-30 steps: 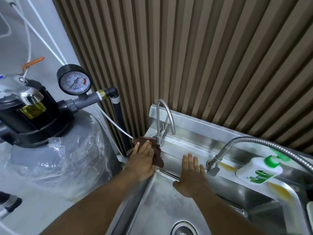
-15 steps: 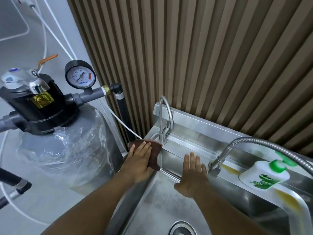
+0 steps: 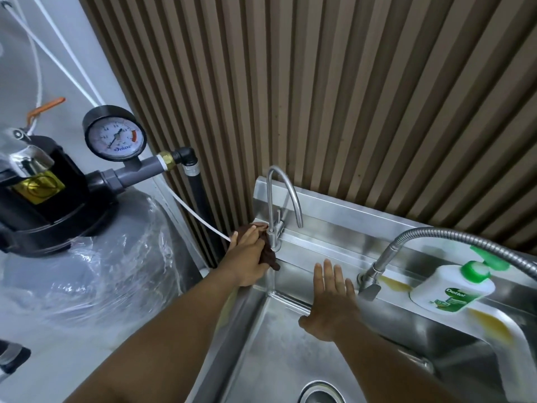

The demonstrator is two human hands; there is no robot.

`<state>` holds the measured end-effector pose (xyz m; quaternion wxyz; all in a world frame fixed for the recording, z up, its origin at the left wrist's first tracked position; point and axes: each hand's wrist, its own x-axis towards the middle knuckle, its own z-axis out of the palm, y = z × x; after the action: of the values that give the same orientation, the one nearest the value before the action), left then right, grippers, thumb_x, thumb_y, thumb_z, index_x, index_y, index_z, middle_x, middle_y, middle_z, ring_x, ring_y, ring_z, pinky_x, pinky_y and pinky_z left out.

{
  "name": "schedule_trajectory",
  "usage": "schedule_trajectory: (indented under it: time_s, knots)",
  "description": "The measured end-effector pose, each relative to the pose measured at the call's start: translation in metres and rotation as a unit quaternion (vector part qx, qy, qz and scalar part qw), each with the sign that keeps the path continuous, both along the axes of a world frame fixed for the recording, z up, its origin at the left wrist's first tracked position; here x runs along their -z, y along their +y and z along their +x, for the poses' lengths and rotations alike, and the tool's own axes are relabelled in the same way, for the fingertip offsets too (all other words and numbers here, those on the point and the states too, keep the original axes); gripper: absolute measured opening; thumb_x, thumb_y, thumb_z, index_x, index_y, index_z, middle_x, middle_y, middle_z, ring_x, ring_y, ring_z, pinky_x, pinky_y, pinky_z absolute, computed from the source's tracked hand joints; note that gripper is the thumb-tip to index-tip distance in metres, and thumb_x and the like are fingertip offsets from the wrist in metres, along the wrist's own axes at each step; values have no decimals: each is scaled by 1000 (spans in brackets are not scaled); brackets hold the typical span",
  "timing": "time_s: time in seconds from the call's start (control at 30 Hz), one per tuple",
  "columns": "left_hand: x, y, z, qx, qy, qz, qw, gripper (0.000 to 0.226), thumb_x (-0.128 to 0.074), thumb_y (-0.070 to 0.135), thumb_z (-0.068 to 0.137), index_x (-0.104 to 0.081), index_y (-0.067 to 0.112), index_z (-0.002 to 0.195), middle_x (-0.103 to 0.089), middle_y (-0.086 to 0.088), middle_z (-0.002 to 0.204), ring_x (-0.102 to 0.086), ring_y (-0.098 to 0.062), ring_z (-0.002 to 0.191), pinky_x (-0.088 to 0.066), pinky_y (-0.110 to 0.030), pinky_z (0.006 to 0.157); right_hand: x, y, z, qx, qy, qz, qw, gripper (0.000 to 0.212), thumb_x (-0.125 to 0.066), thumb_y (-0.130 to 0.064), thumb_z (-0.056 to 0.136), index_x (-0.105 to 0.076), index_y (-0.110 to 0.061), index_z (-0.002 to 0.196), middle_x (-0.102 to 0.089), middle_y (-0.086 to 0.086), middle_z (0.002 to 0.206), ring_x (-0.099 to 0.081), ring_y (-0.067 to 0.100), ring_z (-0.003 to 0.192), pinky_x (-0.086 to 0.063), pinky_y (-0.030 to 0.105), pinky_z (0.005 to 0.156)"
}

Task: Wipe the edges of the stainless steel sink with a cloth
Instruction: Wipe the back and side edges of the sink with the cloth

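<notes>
Just left of the frame's centre, the left hand (image 3: 247, 257) is pressing a dark brown cloth (image 3: 269, 257) onto the upper left corner of the stainless steel sink (image 3: 325, 242); its fingers are lying straight over the fabric, flattening it rather than clutching it; the cloth is sitting on the rim right against the base of a small gooseneck tap (image 3: 270, 205), with one end drooping over the edge into the basin. Right of it, the right hand (image 3: 331, 301) is resting flat against the basin's back wall, fingers spread and pointing up the frame, grasping nothing. Further right, a flexible metal hose tap (image 3: 436, 232) is arching over the ledge, and a white soap bottle (image 3: 452, 289) with a green pump is lying on the ledge just beside its base; yellowish smears are showing on the steel near the bottle. A round drain (image 3: 318, 394) is peeking in at the bottom edge. At the left of the frame, a grey tank (image 3: 87, 257) wrapped in clear plastic is standing beside the sink, with a pressure gauge (image 3: 114, 135) above it; a brown slatted wall (image 3: 348, 97) is filling the upper frame.
</notes>
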<state>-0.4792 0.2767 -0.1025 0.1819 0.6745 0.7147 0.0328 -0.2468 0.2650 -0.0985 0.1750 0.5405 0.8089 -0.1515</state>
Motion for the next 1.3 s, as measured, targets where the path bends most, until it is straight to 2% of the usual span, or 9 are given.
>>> schedule_trajectory:
  time_s: [0.13,0.23,0.33,0.43,0.87,0.93,1.07,1.2,1.3]
  knots:
    - [4,-29,8,-2,51,26,998,61,-35,46,97,-38,16,150,-11,-1,168,7,-17,156,12,-46,121,0,-1,-3,10,-11,3,1000,113,-53,-58,88,28,-15,154,39,8,159,32,30,148,8,48,124]
    - [8,-59,17,8,102,28,994,75,-14,57,87,-30,31,156,-2,-1,170,9,-20,156,17,-47,119,3,-3,-5,13,-13,5,1000,112,-52,-58,88,28,-14,154,38,8,159,32,31,148,8,49,124]
    - [8,-55,27,-4,114,8,993,62,-24,54,97,-13,44,158,8,-4,169,17,-24,154,15,-54,121,3,-5,-6,17,-8,12,1000,112,-52,-58,87,26,-14,155,36,8,160,30,31,149,8,49,124]
    - [6,-35,44,-22,104,-1,994,62,-32,49,101,-8,46,158,13,-10,168,21,-26,153,17,-54,120,3,-4,-5,16,-7,14,1000,112,-51,-58,88,27,-14,154,38,9,159,32,31,148,9,49,124]
    - [-2,12,122,-286,-26,-30,958,67,-32,48,99,-16,27,160,14,-23,165,25,-37,150,19,-60,117,5,-4,-4,7,-19,22,1000,110,-48,-59,89,28,-12,154,36,10,160,31,32,148,8,51,124]
    - [1,8,115,-255,-3,-9,967,64,-34,49,99,-21,28,159,6,-23,165,19,-37,152,16,-59,119,5,-3,-3,7,-19,21,1000,110,-49,-58,89,27,-13,154,36,10,160,31,31,148,8,50,124]
    - [6,-16,66,-85,66,16,994,62,-35,49,100,-18,36,159,3,-16,168,15,-28,154,15,-52,122,3,-4,-2,7,-9,18,1000,112,-52,-57,88,28,-14,154,37,9,160,32,31,148,9,49,124]
    - [-2,-40,25,30,109,2,994,63,-35,48,102,-8,44,158,8,-4,169,16,-20,155,16,-50,120,5,-4,-2,9,-5,21,1000,114,-54,-57,87,27,-14,154,37,8,160,31,31,149,8,49,124]
    - [-5,-60,14,65,136,-3,989,62,-33,53,99,-14,44,158,9,-2,169,18,-20,154,17,-52,120,6,-3,-1,9,-4,23,1000,114,-54,-57,86,27,-15,154,36,8,161,30,31,149,8,48,124]
